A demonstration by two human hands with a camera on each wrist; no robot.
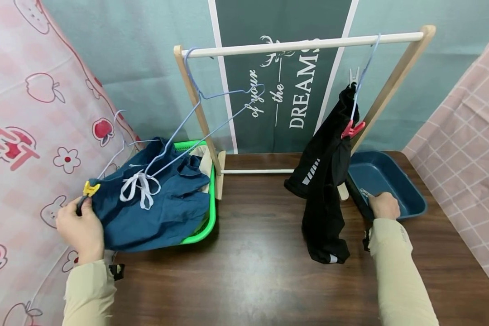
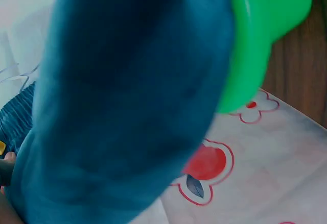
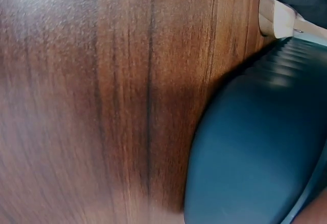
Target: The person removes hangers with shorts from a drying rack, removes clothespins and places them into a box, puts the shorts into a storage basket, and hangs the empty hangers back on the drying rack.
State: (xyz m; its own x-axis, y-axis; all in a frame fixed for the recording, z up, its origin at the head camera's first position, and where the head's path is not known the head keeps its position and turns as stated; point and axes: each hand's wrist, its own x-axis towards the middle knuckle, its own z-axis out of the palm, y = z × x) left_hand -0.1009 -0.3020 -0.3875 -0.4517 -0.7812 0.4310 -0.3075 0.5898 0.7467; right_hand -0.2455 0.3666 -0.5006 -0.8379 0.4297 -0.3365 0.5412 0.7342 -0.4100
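Clip (image 1: 91,188) pinched by left fingers (image 1: 70,213); right fingers (image 1: 376,203) unclear; only head view shows rail (image 1: 293,46).

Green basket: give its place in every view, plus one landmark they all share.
Head: the green basket is left of centre, partly hidden by the blue garment.
Left wrist: upper right, beside the blue garment.
Right wrist: not in it.
Shared landmark: the brown tabletop.
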